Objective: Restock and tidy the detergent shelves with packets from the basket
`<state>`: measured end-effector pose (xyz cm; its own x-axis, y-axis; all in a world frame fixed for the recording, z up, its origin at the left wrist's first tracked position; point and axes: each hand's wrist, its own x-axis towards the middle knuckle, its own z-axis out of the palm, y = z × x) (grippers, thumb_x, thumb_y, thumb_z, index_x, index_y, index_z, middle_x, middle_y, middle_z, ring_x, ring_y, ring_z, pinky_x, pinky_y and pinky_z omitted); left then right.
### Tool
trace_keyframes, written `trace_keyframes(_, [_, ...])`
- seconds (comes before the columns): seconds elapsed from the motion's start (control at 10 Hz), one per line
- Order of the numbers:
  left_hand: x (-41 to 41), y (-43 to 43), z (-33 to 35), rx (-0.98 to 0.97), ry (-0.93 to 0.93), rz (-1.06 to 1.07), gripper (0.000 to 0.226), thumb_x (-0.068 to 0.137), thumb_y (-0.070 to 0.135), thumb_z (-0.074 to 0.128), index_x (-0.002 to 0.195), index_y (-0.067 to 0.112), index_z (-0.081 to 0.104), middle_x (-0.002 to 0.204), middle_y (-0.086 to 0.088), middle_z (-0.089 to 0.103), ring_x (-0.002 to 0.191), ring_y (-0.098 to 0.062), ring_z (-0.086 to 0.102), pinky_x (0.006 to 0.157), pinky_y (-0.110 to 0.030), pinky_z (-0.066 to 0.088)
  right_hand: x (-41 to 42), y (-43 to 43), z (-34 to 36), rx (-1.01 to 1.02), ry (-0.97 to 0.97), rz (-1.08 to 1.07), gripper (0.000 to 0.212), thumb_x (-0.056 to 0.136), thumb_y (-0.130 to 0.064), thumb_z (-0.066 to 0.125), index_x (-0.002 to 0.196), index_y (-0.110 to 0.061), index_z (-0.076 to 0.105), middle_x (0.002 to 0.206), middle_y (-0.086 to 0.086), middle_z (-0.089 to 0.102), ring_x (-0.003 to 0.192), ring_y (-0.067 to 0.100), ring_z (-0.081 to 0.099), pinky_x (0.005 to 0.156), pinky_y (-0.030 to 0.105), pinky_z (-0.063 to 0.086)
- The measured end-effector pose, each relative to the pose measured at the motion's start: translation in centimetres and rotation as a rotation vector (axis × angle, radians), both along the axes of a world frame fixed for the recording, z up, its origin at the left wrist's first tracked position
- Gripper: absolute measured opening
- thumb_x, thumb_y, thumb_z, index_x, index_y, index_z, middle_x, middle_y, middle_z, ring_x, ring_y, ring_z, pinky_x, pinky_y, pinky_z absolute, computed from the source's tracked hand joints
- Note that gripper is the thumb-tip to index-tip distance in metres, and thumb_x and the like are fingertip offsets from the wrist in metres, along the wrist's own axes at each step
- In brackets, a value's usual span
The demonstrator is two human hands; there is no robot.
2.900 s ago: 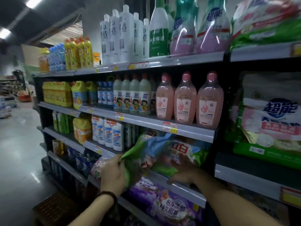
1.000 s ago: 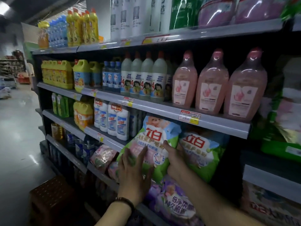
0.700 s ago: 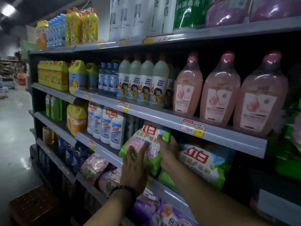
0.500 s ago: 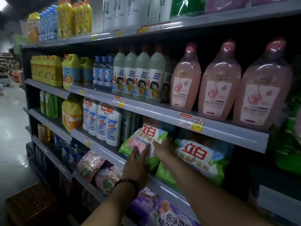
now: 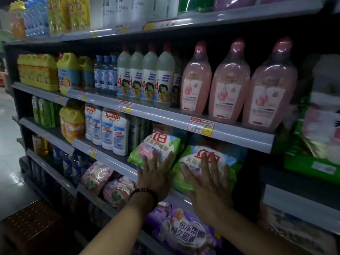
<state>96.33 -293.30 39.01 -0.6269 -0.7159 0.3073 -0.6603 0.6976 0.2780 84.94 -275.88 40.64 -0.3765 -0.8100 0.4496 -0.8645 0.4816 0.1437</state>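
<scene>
Your left hand [image 5: 155, 176] is pressing flat, fingers spread, on one green packet [image 5: 156, 148]; your right hand [image 5: 207, 183] is pressing likewise on its neighbour [image 5: 228, 162].

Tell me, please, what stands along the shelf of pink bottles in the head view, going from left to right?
Yellow multipack → yellow jug → small blue-capped bottles → white bottles with a cartoon label → three pink bottles.
</scene>
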Motion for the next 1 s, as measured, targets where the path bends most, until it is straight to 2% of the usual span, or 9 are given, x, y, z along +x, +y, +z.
trace_keyframes(0.1, [-1.2,3.2,-0.2,-0.092,-0.008,-0.088,0.065,0.098,0.066,0.003,0.155,0.054,-0.024,0.168,-0.004,-0.034,0.156,-0.036,-0.028,0.126,-0.064,-0.007,-1.5,1.2,0.0,-0.016,-0.03,-0.063,0.077,0.088,-0.072,0.036,0.162,-0.05,0.029,0.175,0.023,0.013,0.161,0.049,0.009,0.115,0.081,0.019])
trace_keyframes(0.2, [-3.2,4.2,-0.9,-0.054,-0.036,-0.057,0.062,0.106,0.061,0.012,0.155,0.054,-0.024,0.168,-0.006,-0.034,0.155,-0.039,-0.028,0.125,-0.064,-0.012,-2.8,0.5,-1.2,-0.009,-0.129,-0.149,0.078,0.088,-0.081,0.036,0.161,-0.053,0.028,0.175,0.024,0.01,0.161,0.051,0.006,0.111,0.086,0.013])
trace_keyframes(0.4, [-5.5,3.5,-1.9,-0.064,-0.051,0.022,0.06,0.104,0.057,0.003,0.148,0.054,-0.038,0.165,-0.006,-0.039,0.153,-0.038,-0.034,0.126,-0.062,-0.009,-4.0,-1.6,-1.9,0.015,-0.172,-0.13,0.089,0.087,-0.078,0.059,0.163,-0.05,0.024,0.174,0.029,-0.003,0.158,0.058,-0.004,0.109,0.089,0.012])
trace_keyframes(0.5, [-5.2,3.6,-1.3,-0.016,-0.11,0.024,0.061,0.107,0.056,0.01,0.149,0.055,-0.034,0.165,-0.006,-0.04,0.152,-0.037,-0.034,0.127,-0.062,-0.005,-3.9,-1.5,-0.9,0.096,-0.213,-0.098,0.087,0.101,-0.068,0.045,0.162,-0.052,-0.016,0.161,0.023,-0.047,0.148,0.052,-0.04,0.113,0.085,-0.008])
trace_keyframes(0.6, [-4.9,3.8,-0.2,0.103,-0.15,-0.018,0.061,0.106,0.057,0.016,0.156,0.056,-0.02,0.17,-0.007,-0.029,0.157,-0.04,-0.023,0.127,-0.063,0.004,-2.7,0.1,1.0,0.289,-0.304,-0.08,0.113,0.1,-0.032,0.063,0.157,-0.044,-0.034,0.15,0.024,-0.058,0.142,0.049,-0.05,0.115,0.08,-0.015])
trace_keyframes(0.7, [-3.1,5.5,0.8,0.213,-0.185,-0.117,0.064,0.103,0.051,0.032,0.157,0.059,-0.002,0.174,-0.018,-0.008,0.16,-0.043,0.0,0.128,-0.058,0.018,-1.1,2.9,1.3,0.283,-0.414,-0.009,0.11,0.098,-0.022,0.064,0.164,-0.034,-0.023,0.163,0.021,-0.045,0.15,0.043,-0.042,0.124,0.068,-0.013])
trace_keyframes(0.8, [-0.2,9.1,0.2,0.245,-0.199,-0.179,0.069,0.102,0.041,0.052,0.16,0.054,0.017,0.169,-0.015,0.022,0.156,-0.041,0.023,0.125,-0.05,0.029,0.6,7.5,1.6,0.236,-0.466,0.058,0.085,0.103,-0.027,0.057,0.17,-0.02,0.005,0.175,0.015,-0.023,0.161,0.036,-0.024,0.132,0.055,-0.001])
trace_keyframes(0.9, [2.3,14.1,0.8,0.173,-0.232,-0.225,0.05,0.095,0.057,0.046,0.144,0.046,0.052,0.152,-0.001,0.053,0.138,-0.027,0.053,0.114,-0.041,0.045,1.6,13.4,3.1,0.166,-0.579,0.11,0.064,0.102,-0.032,0.06,0.16,-0.017,0.037,0.17,0.012,0.024,0.159,0.034,0.024,0.128,0.044,0.028])
trace_keyframes(1.0, [2.9,18.7,2.2,0.109,-0.24,-0.34,0.045,0.082,0.062,0.04,0.113,0.045,0.068,0.131,0.003,0.069,0.12,-0.021,0.065,0.1,-0.032,0.053,2.8,19.1,5.3,0.162,-0.585,0.088,0.055,0.101,-0.034,0.057,0.153,-0.023,0.045,0.154,0.009,0.047,0.139,0.032,0.051,0.113,0.042,0.046])
